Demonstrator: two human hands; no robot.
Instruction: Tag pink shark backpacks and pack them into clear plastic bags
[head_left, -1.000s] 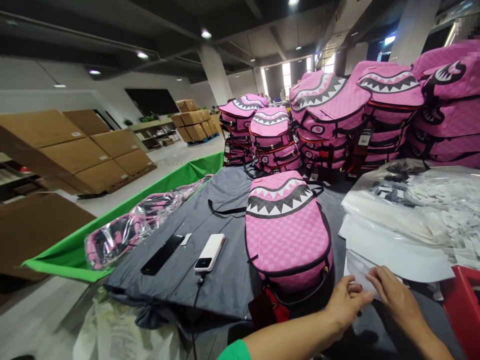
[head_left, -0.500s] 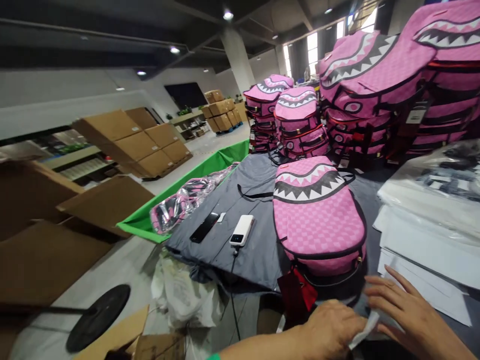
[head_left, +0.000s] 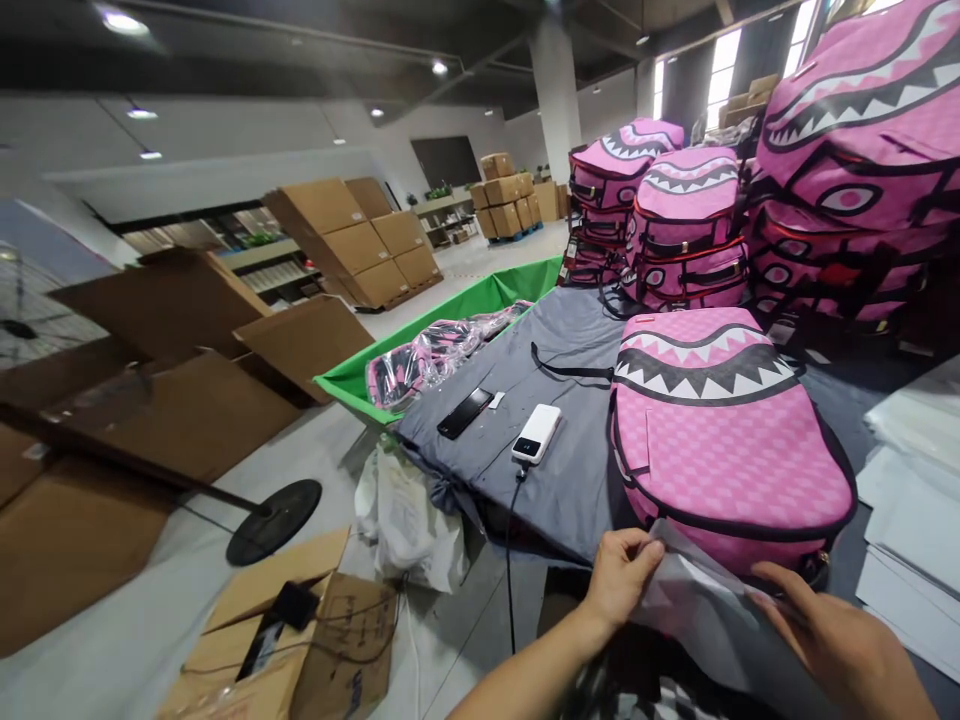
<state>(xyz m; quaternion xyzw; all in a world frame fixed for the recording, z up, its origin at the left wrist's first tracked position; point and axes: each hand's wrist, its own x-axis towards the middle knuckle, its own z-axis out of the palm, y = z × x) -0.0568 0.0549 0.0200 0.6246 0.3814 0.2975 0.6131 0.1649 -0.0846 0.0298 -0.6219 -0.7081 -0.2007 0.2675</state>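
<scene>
My left hand (head_left: 621,582) pinches the edge of a translucent plastic bag (head_left: 701,600) between thumb and fingers. At the bag's other side is my right hand (head_left: 836,635), closed on the plastic, its fingertips partly behind the sheet. The bag is stretched between both hands, just in front of a pink checkered backpack (head_left: 720,470) with a printed shark mouth. That backpack lies on the grey cloth-covered table (head_left: 570,510), its lower end partly covered by the bag. A black strap (head_left: 574,370) trails from its left side.
Stacked pink backpacks (head_left: 686,225) stand behind. White plastic sheets (head_left: 911,550) lie at right. A white power bank (head_left: 536,433) with a cable and a black phone (head_left: 465,412) lie on the table's left. Beyond are a green bin (head_left: 337,385) of wrapped backpacks and cardboard boxes (head_left: 345,245).
The plastic bag, earlier bunched low between my hands, is now spread out and raised against the backpack's lower end. My hands have moved apart. The view has swung left.
</scene>
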